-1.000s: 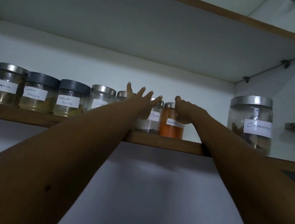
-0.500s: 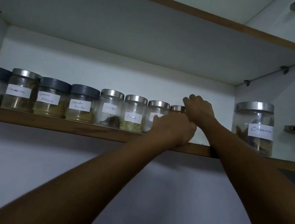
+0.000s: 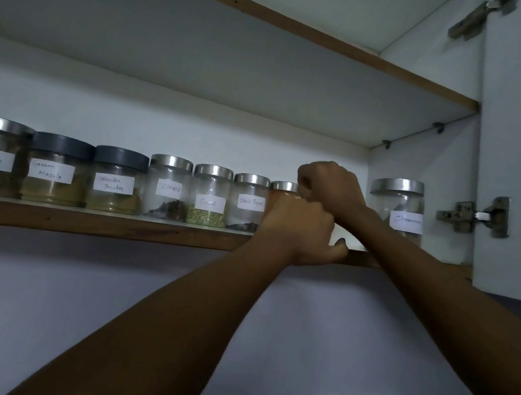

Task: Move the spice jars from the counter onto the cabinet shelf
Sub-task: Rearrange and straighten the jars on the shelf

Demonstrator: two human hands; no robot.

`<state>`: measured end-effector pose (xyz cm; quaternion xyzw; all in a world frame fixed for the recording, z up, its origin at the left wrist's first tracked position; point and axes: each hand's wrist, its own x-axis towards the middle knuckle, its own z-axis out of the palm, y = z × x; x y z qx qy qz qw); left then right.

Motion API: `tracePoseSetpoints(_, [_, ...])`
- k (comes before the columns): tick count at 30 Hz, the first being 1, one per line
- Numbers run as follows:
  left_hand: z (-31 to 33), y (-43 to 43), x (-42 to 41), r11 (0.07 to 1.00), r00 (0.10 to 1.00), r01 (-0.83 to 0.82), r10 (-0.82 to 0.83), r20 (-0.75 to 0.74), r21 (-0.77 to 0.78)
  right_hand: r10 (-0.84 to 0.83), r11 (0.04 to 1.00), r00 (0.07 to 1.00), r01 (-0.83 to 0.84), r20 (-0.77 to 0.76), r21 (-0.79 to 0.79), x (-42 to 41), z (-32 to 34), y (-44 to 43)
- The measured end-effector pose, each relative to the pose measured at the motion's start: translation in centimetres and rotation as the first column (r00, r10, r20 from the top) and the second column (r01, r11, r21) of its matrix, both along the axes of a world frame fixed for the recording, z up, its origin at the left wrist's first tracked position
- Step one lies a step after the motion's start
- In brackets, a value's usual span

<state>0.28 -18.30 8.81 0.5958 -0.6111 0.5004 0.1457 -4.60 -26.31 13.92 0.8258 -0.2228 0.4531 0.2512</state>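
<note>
Currently the orange spice jar (image 3: 283, 186) stands on the cabinet shelf (image 3: 90, 225), right of frame centre, just beside the Black Pepper jar (image 3: 247, 202) and apart from the Cinnamon jar (image 3: 396, 207) further right. My left hand (image 3: 298, 230) wraps round its body, thumb at the shelf edge; my right hand (image 3: 330, 188) curls tight over the lid's right side. Both hands hide most of the jar.

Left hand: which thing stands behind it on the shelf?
A silver-lidded jar with orange contents; only its lid edge and a glass strip show. The left hand covers its label and base.
</note>
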Motion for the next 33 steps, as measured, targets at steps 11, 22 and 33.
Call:
tracePoseSetpoints(11, [-0.1,0.1,-0.1,0.985,0.983,-0.160,0.153,0.097,0.063,0.002,0.968,0.967,0.062,0.254,-0.244,-7.1,-1.2,-3.6])
tracePoseSetpoints(22, [-0.1,0.3,-1.0,0.946,0.950,-0.313,0.311,0.041,0.087,0.093,0.979,0.978,-0.125,0.188,0.163,-13.9,0.0,-8.2])
tracePoseSetpoints(33, [-0.2,0.3,-0.7,0.953,0.955,-0.295,0.292,0.059,0.067,-0.001,0.985,0.982,0.033,-0.191,0.169,-15.2,1.7,-8.1])
